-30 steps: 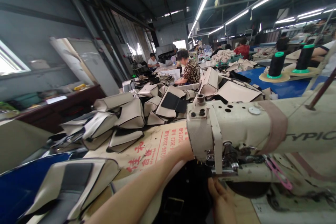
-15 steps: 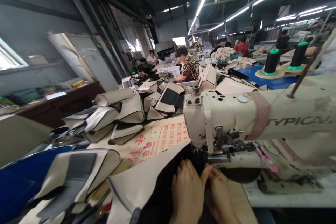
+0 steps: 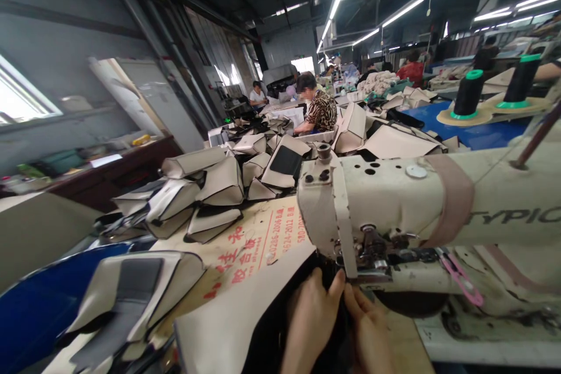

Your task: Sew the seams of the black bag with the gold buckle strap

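Observation:
A beige bag piece with a black lining [image 3: 236, 310] lies at the sewing machine [image 3: 381, 198], its far edge at the needle end. My left hand [image 3: 313, 312] is closed on the black lining just in front of the machine's head, thumb pointing up toward the needle area. Close beside it on the right, my right hand [image 3: 366, 318] pinches the black edge with bent fingers. The fingertips of both hands nearly meet. Dark fabric and the fingers hide the exact spot gripped.
Several beige and black bags [image 3: 219, 178] are heaped beyond the plywood board [image 3: 263, 231]. Another bag [image 3: 140, 286] lies at left. Pink-handled thread snips [image 3: 462, 280] rest on the machine. Black thread spools [image 3: 468, 96] stand behind it. A co-worker [image 3: 319, 105] sits beyond the heap.
The beige bag piece has shifted slightly at the needle end. My left hand's fingers have moved and its thumb has risen; my right hand stays beside it. The view has turned a little.

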Demonstrator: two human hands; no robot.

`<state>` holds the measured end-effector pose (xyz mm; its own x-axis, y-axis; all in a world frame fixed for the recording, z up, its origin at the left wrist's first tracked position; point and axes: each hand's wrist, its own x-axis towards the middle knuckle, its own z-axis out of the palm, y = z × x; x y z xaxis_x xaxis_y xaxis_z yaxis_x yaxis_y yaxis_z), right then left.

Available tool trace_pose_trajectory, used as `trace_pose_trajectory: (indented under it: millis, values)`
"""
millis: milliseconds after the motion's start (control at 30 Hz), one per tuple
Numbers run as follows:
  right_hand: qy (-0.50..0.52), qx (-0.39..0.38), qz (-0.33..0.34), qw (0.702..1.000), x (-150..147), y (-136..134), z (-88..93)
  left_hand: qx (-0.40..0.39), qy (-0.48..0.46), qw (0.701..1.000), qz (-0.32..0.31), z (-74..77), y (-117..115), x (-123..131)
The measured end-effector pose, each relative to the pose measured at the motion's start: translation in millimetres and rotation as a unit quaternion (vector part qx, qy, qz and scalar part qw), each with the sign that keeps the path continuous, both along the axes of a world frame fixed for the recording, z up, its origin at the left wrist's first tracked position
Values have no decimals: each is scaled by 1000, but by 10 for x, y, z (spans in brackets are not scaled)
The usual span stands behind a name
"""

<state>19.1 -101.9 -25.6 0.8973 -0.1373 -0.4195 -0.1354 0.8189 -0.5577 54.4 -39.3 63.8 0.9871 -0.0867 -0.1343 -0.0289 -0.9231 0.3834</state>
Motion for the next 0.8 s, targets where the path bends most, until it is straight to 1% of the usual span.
trace_pose_trajectory:
  millis: [67,167,333,467,633,733,800]
  values:
    - [9,3,2,1000,15,-14,-5,-48,18,999,-3,-9,41,59]
    - [12,-20,-6,1000,42,-24,3,-101,33,994,-12,-31,73,131]
    - [-6,-26,-13,1000,46,-54,121,-172,42,984,-23,-128,89,168]
    - [-13,-63,-20,998,29,-89,195,-203,35,978,-17,-203,104,166]
    - [-4,-87,6,996,29,-102,120,-244,33,969,-15,-217,118,159]
    - [-4,-111,-5,994,32,-97,88,-243,43,969,-7,-220,113,153]
    - [0,-102,-9,995,30,-90,114,-234,40,971,-2,-223,108,153]
